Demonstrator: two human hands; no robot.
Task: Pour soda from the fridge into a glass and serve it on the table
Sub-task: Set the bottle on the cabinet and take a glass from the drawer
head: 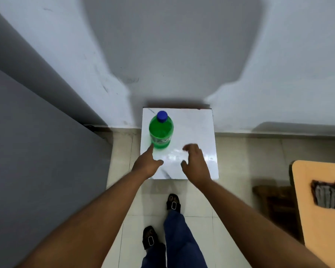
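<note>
On the white table point(197, 128), near its left edge, the bottle point(161, 132) stands upright; both hands' fingers spread, empty.

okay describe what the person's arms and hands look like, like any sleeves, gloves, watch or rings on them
Both forearms are bare right up to the bottom edge of the picture, with no sleeves showing. The left hand and the right hand have no gloves, and neither wrist carries a watch or band. No rings can be made out, though the fingers are slightly blurred.
</note>
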